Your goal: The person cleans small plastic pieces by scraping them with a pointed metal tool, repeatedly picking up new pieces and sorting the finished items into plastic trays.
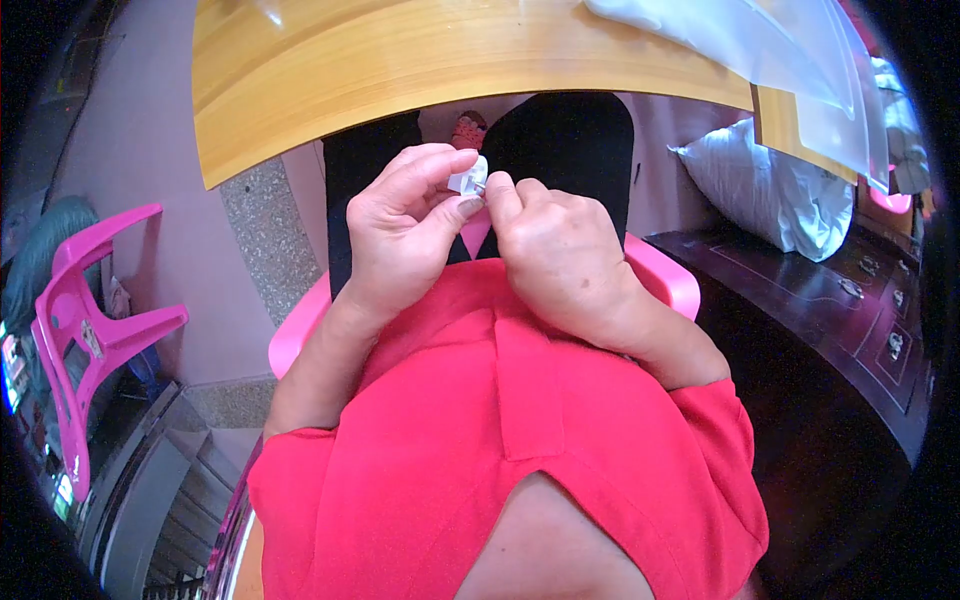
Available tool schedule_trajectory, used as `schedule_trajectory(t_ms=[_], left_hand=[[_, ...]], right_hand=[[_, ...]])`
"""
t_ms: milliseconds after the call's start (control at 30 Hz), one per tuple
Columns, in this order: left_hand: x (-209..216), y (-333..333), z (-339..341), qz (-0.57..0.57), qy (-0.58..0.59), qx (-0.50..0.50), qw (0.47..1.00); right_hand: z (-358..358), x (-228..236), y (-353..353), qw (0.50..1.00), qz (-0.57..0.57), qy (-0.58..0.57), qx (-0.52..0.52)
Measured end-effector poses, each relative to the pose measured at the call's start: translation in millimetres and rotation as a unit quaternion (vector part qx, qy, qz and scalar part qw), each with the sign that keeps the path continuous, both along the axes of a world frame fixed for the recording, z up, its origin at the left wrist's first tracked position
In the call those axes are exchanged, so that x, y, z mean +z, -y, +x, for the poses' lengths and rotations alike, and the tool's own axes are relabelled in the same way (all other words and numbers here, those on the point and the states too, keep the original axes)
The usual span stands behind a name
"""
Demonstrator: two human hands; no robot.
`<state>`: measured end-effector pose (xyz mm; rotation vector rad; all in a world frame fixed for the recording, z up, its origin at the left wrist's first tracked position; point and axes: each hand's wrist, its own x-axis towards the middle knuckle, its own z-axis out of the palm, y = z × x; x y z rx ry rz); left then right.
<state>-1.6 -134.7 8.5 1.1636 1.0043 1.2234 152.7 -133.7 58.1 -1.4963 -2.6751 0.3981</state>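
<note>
Above my lap, my left hand (405, 215) pinches a small white plastic piece (467, 178) between thumb and fingertips. It has a rounded end and looks like a plug or a small fitting, but its exact kind is not clear. Close against it, my right hand (560, 240) is closed, thumb and forefinger together. A short, thin metal tip (480, 187) shows between the white piece and my right fingertips. What else the right fingers grip is hidden behind them. Both hands are just short of the table's near edge.
A yellow wooden table (400, 60) spans the front, with clear plastic sheeting (740, 40) at its right. I sit on a pink chair (668, 280). Another pink chair (110, 330) is at the left. A stuffed white bag (770, 185) rests on dark furniture (800, 290) at the right.
</note>
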Motion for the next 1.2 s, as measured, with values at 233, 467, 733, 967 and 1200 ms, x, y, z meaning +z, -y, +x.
schedule_trajectory(t_ms=[233, 467, 733, 967, 1200], left_hand=[[-4.9, 2.6, 2.6, -0.006, -0.047, -0.002, 0.999], [-10.0, 4.1, 1.8, -0.055, 0.01, -0.042, 0.998], [1.8, -11.1, -15.3, -0.113, 0.137, -0.081, 0.981], [5.5, -10.6, -15.8, -0.127, 0.142, -0.085, 0.978], [2.5, -9.2, -17.5, -0.093, 0.065, -0.092, 0.989]], right_hand=[[-3.5, 0.6, -1.8, 0.997, 0.019, 0.054, 0.047], [4.8, 1.6, -1.1, 0.994, 0.0, 0.082, 0.071], [23.4, 10.2, -3.8, 0.99, -0.021, -0.133, -0.034], [20.6, 15.6, -3.2, 0.994, 0.014, -0.112, -0.015], [13.1, 16.7, -2.3, 0.997, 0.057, -0.044, 0.012]])
